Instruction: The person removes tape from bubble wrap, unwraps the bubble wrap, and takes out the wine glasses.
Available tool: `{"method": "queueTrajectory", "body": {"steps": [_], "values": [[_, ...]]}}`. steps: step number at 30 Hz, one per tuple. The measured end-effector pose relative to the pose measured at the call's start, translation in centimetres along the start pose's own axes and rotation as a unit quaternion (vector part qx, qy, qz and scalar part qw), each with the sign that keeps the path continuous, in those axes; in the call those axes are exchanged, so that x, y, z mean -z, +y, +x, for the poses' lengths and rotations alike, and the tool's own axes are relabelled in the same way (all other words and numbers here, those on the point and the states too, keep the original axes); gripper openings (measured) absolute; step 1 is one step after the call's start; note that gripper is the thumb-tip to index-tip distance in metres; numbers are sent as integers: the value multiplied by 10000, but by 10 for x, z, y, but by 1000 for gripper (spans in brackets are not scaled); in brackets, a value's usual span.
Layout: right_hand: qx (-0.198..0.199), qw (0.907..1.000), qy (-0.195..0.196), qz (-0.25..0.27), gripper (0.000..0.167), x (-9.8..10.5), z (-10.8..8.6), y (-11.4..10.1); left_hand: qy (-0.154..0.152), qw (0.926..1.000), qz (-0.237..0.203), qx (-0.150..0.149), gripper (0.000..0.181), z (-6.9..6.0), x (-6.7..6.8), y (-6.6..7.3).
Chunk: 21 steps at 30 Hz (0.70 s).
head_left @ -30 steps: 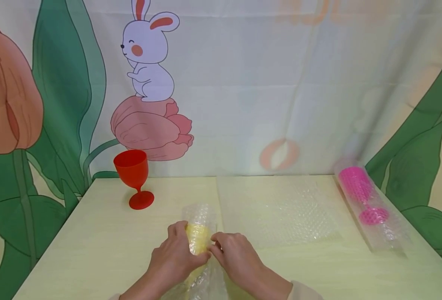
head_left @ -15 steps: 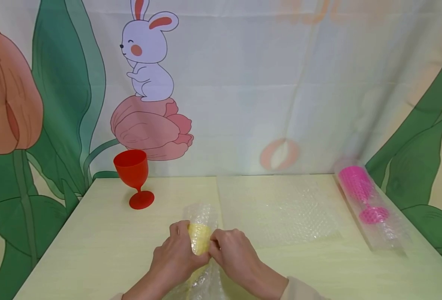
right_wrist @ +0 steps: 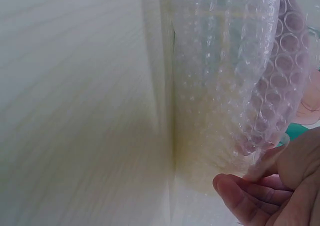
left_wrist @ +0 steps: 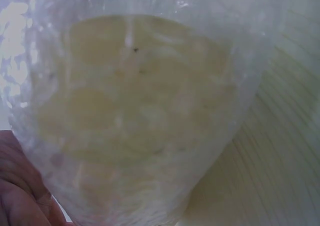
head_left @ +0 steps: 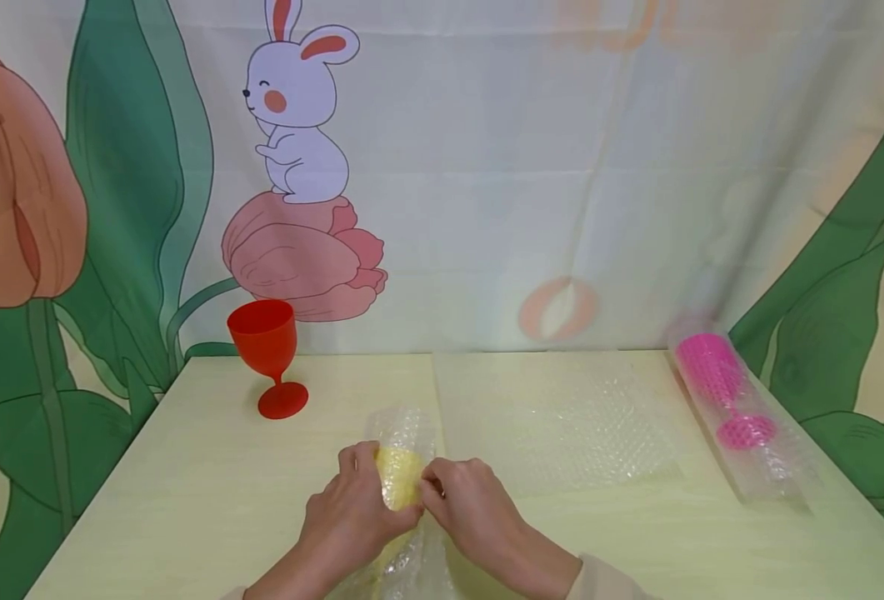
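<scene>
Behind the counter [head_left: 149,500] we have a printed backdrop [head_left: 471,167]. Left to right, we find a red goblet [head_left: 263,337] standing; the left hand [head_left: 347,517], its grip curled round a bubble-wrapped yellow object [head_left: 398,479]; and the right hand [head_left: 479,517], its grip pinching the wrap [right_wrist: 280,86]. We note the object between both hands, neither nearer, long axis pointing away from us. Beyond: a flat bubble-wrap sheet [head_left: 554,417], then a wrapped pink goblet [head_left: 715,375] lying.
</scene>
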State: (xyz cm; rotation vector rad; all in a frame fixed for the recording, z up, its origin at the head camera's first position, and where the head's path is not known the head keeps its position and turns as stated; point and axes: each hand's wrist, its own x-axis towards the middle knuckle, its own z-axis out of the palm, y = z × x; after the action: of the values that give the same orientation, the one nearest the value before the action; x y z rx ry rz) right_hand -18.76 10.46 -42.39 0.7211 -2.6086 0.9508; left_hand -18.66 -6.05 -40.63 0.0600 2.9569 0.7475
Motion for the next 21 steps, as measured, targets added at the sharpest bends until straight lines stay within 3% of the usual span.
{"method": "queueTrajectory", "body": {"steps": [4, 8, 15, 21], "values": [[-235, 9982, 16, 548, 14, 0, 0, 2, -26, 10000, -7, 25, 96, 0, 0, 0], [-679, 9886, -66, 1344, 15, 2, 1, 3, 45, 10000, -21, -2, 90, 0, 1, -1], [-1534, 9554, -242, 2513, 7, 2, 2, 3, -23, 9998, 174, 3, 83, 0, 4, -4], [-2038, 9293, -296, 3066, 7, 1, 0, 3, 315, 9978, 470, -340, 70, 0, 7, -6]]}}
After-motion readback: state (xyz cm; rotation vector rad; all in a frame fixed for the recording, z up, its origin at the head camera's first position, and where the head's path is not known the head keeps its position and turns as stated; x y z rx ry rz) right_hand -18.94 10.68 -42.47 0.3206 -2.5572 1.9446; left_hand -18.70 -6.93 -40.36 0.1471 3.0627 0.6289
